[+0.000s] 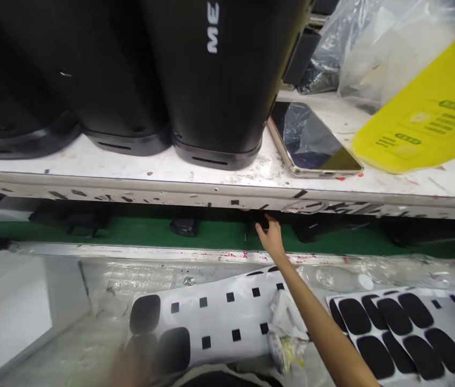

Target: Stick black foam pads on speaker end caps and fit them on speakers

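Note:
My right hand [271, 240] reaches up from the lower right, its fingertips at a dark object [257, 226] on the green conveyor belt [211, 235], just under the white shelf's edge [138, 189]. Whether the fingers grip that object, I cannot tell. Blurred at the bottom left, my left hand [132, 364] lies near a white sheet with black rounded pads and small squares [219, 317]. A second sheet of black oval pads [396, 336] lies to the right, below my right forearm.
Several large black cylindrical housings [219, 80] stand on the shelf. Beside them lie a smartphone [311, 141], a yellow printed sheet [424, 113] and clear plastic bags [388, 59]. Crumpled white paper [286, 328] sits between the pad sheets, on clear plastic film [332, 271].

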{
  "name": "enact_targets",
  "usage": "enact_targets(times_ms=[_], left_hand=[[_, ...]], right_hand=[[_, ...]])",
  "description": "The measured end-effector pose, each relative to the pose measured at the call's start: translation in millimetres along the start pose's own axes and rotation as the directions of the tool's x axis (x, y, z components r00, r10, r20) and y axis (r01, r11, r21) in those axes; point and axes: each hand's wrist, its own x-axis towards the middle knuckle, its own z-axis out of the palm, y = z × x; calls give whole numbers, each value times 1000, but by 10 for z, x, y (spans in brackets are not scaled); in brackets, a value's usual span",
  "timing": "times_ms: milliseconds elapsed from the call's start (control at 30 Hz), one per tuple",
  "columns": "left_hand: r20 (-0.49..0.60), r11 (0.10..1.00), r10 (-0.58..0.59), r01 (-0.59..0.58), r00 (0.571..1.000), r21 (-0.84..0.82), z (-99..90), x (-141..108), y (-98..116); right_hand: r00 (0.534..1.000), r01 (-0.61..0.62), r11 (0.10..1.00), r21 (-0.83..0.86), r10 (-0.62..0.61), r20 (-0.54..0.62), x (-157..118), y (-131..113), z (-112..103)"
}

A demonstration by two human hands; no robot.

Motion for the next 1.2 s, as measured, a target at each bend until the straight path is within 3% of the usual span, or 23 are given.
enact_targets(times_ms=[100,167,233,333,433,500,567,667,867,1033,1200], left_hand=[[-41,994,80,-77,996,75,33,71,228],[-26,988,91,-87,996,125,64,123,511],[64,983,120,-128,991,131,112,148,881],[268,955,272,-294,924,42,254,85,1448],[413,881,450,-468,792,-62,480,-74,1836],[490,830,525,-547,696,-113,641,-178,1959],[535,801,549,-588,642,-117,779,-248,2001],[543,787,542,-614,641,-60,916,-287,1982],[487,733,590,-680,643,10,1013,-294,1914],[460,707,619,-706,637,27,1022,-309,1915],[463,692,645,-722,608,-16,958,-265,1910]], right_hand=[[1000,-4,991,-135,1,-24,-991,324,-74],[995,-67,970,-233,47,-90,-1628,608,-123],[983,-151,932,-329,108,-146,-2115,911,-156],[969,-245,858,-452,202,-143,-2508,1303,-169],[968,-228,805,-549,249,-36,-2638,1539,-190],[968,-155,787,-598,242,68,-2679,1624,-250],[957,-60,772,-632,226,185,-2719,1684,-347],[928,70,738,-671,198,315,-2761,1763,-499],[926,280,629,-726,23,376,-2686,1868,-634],[877,452,571,-686,-144,458,-2582,1924,-688],[880,473,561,-679,-265,395,-2579,1934,-774]])
